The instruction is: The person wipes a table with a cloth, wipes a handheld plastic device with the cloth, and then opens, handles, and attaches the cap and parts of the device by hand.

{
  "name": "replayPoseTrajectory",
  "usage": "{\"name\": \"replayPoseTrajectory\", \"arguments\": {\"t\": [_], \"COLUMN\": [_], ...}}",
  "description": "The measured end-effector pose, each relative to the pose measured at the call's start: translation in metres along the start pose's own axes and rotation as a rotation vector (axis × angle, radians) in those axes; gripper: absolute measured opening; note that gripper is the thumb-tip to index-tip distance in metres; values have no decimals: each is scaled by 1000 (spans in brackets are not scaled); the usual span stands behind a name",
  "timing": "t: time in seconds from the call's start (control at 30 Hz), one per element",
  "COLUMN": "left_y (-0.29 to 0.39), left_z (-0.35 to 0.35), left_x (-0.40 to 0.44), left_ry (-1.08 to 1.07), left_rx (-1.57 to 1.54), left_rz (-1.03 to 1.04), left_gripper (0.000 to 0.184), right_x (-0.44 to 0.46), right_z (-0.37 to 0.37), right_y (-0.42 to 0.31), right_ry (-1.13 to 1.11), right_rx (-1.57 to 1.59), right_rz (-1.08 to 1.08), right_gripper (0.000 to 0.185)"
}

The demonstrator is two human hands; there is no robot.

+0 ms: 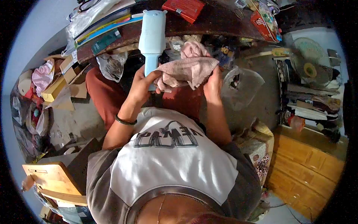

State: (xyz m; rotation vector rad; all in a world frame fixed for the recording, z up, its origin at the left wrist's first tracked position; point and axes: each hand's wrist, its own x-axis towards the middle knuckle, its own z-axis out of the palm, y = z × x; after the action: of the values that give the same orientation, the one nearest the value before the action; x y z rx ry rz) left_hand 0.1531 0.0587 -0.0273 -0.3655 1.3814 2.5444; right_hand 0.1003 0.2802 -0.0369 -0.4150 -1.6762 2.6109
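Observation:
My left hand (140,85) is closed round the handle of a light blue paddle-shaped tool (152,33) with two small ears on top. Its broad flat head points away from me, and its far side is hidden. A dusty pink knitted cloth (186,72) hangs between my hands, one end against my left fingers. At the other end, my right hand (213,83) grips its edge, fingers partly behind the fabric. Just beyond it, a paler pink bundle of fabric (194,49) is visible, partly covered by the cloth.
A dark table (220,24) runs across the front, bearing a red box (184,9) and a red basket (263,25). Cardboard boxes (76,80) and bags lie left. On the right are a clear plastic bag (242,87), a fan (309,59) and wooden drawers (305,164).

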Motion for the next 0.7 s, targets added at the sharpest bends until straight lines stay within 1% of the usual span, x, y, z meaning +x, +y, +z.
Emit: {"name": "replayPoseTrajectory", "arguments": {"t": [0.03,0.13,0.17,0.2,0.27,0.3,0.33,0.37,0.4,0.5,0.6,0.67,0.7], "left_y": [3,10,13,15,9,16,25,28,23,19,19,23,27], "left_z": [-1,-6,-7,-7,-15,-9,-3,-2,-5,-11,-11,-11,-11], "left_x": [0,0,0,0,8,5,2,1,7,13,15,15,12], "left_ry": [-16,-82,-113,-145,-176,-171,-164,-158,-164,-172,-160,-185,-187], "left_rx": [10,26,23,22,4,1,-5,-2,9,21,46,84,106], "left_rz": [-24,-87,-97,-110,-117,-118,-117,-123,-74,-75,-61,-44,-50], "left_gripper": [24,25,26,26,28,27,27,27,27,26,24,23,28], "right_x": [1,6,5,-1,5,13,9,12,15,9,18,15,12], "right_z": [-5,-13,-11,-10,-9,-6,1,-2,-1,13,10,13,16], "right_y": [-8,-43,-59,-76,-98,-99,-111,-115,-119,-121,-120,-128,-134], "right_ry": [-79,-21,-73,20,-104,-151,-169,-211,-256,-181,-140,-75,-13], "right_rx": [-301,-860,-849,-1002,-965,-958,-996,-944,-891,-560,-648,-392,-215], "right_rz": [-188,-586,-624,-511,-450,-597,-480,-441,-402,-165,-126,82,132], "right_gripper": [34,29,26,24,23,22,23,23,23,26,29,31,31]}}
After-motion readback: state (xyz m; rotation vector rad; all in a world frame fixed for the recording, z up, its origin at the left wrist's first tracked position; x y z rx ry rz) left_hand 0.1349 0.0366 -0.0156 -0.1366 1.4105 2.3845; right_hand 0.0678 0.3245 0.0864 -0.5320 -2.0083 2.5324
